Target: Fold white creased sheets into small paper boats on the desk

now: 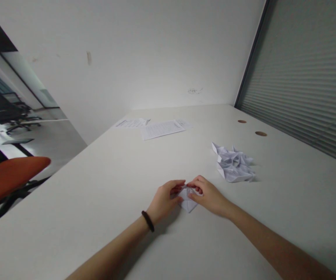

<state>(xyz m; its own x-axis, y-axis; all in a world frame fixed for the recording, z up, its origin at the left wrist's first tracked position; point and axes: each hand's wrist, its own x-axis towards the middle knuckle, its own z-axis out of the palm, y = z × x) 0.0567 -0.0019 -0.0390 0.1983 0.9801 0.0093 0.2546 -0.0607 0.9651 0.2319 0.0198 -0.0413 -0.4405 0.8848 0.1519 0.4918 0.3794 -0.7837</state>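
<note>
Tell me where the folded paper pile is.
In the head view, the folded paper pile lies on the white table, beyond and to the right of the right hand.

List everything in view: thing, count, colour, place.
folded paper: 1, white, between both hands
paper pile: 1, pieces uncountable, white, table, right of hands
printed sheets: several, white, far on table
table: 1, white, under papers
round spots: 2, brown, table's right side
wall: white, behind table
blinds: 1 set, grey, right
chair: 1, orange seat, left
floor: grey, left
wristband: 1, dark, left wrist
left hand: 1, bare, paper's left
right hand: 1, bare, paper's right
</note>
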